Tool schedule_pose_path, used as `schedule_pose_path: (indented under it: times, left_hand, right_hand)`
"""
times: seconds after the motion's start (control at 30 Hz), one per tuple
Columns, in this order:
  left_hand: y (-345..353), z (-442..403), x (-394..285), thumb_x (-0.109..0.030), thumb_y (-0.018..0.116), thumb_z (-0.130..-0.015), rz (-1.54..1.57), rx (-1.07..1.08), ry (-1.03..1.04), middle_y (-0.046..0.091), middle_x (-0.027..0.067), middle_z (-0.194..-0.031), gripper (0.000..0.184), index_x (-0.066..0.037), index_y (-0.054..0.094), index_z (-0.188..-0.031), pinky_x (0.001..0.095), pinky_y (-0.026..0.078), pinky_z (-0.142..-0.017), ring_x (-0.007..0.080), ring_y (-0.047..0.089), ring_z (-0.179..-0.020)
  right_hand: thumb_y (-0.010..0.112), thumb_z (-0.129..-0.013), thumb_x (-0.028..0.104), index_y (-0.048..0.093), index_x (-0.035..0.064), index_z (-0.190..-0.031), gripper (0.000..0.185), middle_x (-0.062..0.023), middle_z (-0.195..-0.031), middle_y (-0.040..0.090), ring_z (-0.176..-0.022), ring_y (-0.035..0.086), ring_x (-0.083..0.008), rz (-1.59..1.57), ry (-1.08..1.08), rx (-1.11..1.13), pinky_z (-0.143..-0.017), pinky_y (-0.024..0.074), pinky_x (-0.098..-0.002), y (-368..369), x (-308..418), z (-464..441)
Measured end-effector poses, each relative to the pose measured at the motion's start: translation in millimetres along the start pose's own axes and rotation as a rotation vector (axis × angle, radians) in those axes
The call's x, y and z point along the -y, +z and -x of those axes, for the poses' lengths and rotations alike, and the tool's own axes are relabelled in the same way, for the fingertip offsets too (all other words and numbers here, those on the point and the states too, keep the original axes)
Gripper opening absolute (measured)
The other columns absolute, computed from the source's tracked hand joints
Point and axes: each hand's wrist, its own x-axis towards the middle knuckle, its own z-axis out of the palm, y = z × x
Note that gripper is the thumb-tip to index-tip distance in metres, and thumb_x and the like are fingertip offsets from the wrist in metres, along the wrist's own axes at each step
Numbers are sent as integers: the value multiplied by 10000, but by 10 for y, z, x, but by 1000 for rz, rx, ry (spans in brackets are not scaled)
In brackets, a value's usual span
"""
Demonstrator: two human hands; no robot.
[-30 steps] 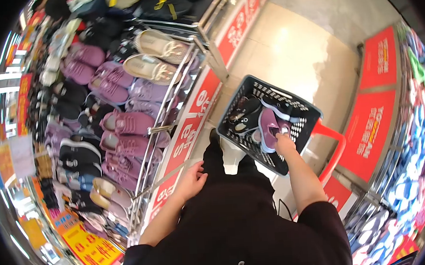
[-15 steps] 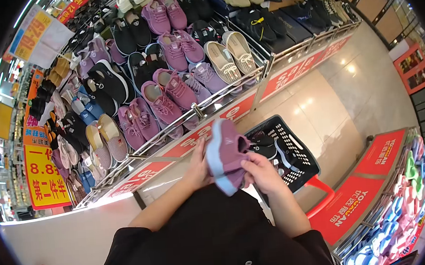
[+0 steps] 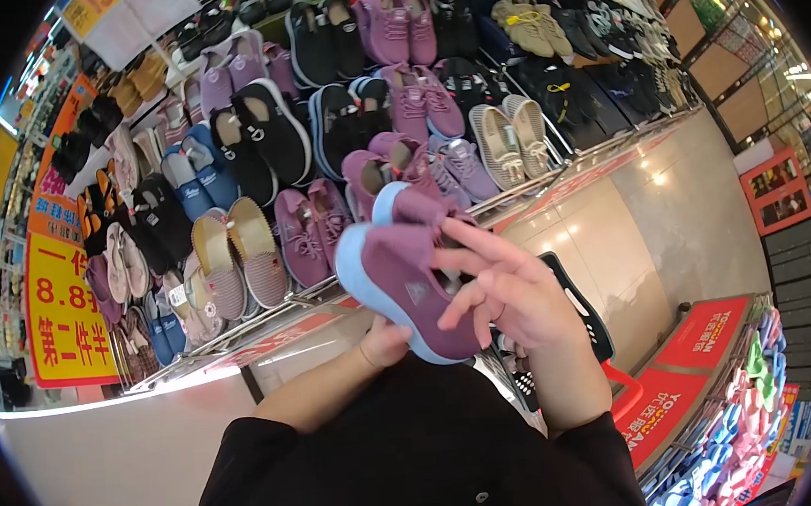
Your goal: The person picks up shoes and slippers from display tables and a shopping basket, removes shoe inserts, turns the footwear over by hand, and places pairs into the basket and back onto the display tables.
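Observation:
A pair of purple slip-on-style shoes with light blue soles is raised in front of my chest, the nearer purple shoe (image 3: 408, 286) partly covering the other one (image 3: 412, 205). My left hand (image 3: 385, 342) grips the nearer shoe from below, thumb against its sole edge; the rest of its fingers are hidden. At the shoes' right side is my right hand (image 3: 516, 292), fingers spread, with fingertips at the uppers and openings; whether they press on the fabric I cannot tell. Below it, a black shopping basket (image 3: 579, 307) with a red handle (image 3: 627, 388) is mostly covered by my forearm.
A metal-railed display rack (image 3: 523, 188) full of purple, black and beige shoes spans the space ahead. To the lower right, a second rack with red panels (image 3: 686, 365) holds colourful slippers (image 3: 737, 418). A yellow price sign (image 3: 67, 319) hangs at left.
The shoes have been raised and turned, so the second one now shows behind the first. My right hand has let go and spread its fingers. The view has shifted toward the rack.

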Motion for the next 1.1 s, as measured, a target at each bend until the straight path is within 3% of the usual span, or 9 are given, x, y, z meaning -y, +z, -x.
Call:
schedule_pose_path:
  times: [0.13,0.17,0.27,0.33,0.4,0.7,0.77,0.87,1.1]
  left_hand:
    - [-423,153,-458,-510,650,-692,324,-109,-96,470,161,-1409,912,-50,373,-1430,443,384,-1080,320,497,-1261]
    - [-569,221,-555,-510,650,-692,329,-123,-77,470,161,-1409,912,-50,373,-1430,443,384,-1080,320,497,-1261]
    - [-903,421,-770,-511,571,-718,356,-369,4,530,175,-1348,831,-40,438,-1390,446,420,-1042,331,540,-1209]
    - [-1097,535,-898,-502,543,-742,395,-321,63,564,182,-1307,786,-38,461,-1371,447,442,-1020,331,576,-1157]
    - [-1295,642,-963,-504,539,-743,388,-373,74,576,177,-1293,775,-39,471,-1359,441,458,-1002,325,591,-1135]
    - [-1549,1079,-1218,-400,482,-927,271,-576,-19,569,162,-1293,596,-5,437,-1370,417,442,-1018,278,581,-1150]
    - [-1589,1142,-1096,-256,486,-985,12,-796,127,552,138,-1303,518,27,370,-1403,382,437,-1023,228,569,-1159]
    - [-1397,1224,-1093,-169,495,-1001,97,-826,225,535,126,-1312,511,47,313,-1427,340,450,-1002,193,559,-1161]
    - [-1330,1326,-995,-152,516,-997,-30,-816,338,566,121,-1260,530,44,289,-1433,321,471,-973,173,570,-1127]
  right_hand:
    - [493,-943,97,460,-18,-1342,417,-197,-1202,611,-747,687,-152,548,-414,-330,-440,456,-171,-46,-107,-383]
    - [462,-993,190,458,-27,-1344,413,-173,-1126,616,-808,644,-152,798,-490,-495,-605,519,-232,-195,-169,-502]
    - [469,-998,276,436,7,-1377,465,-140,-1218,573,-944,600,-149,935,-202,-533,-788,507,-304,-408,-584,-771]
    - [472,-992,355,396,40,-1415,533,-118,-1302,529,-1047,590,-177,696,63,-342,-905,484,-349,-501,-927,-862]
    - [497,-970,374,376,26,-1414,577,-122,-1301,539,-1123,578,-194,70,301,-278,-954,475,-344,-227,-1268,-1000]
    - [633,-874,257,404,-16,-1365,607,-131,-1279,562,-1160,571,-216,8,214,-32,-986,468,-358,-9,-1692,-1432]
    - [629,-877,253,400,-16,-1369,606,-132,-1285,557,-1165,568,-218,38,236,-33,-988,468,-363,-4,-1748,-1448]
    - [635,-881,257,391,-19,-1376,617,-131,-1298,546,-1174,562,-220,56,276,-28,-994,465,-370,50,-1806,-1482]
    - [673,-892,217,343,8,-1429,664,-90,-1332,519,-1201,528,-189,60,288,75,-1014,437,-352,20,-1814,-1462]
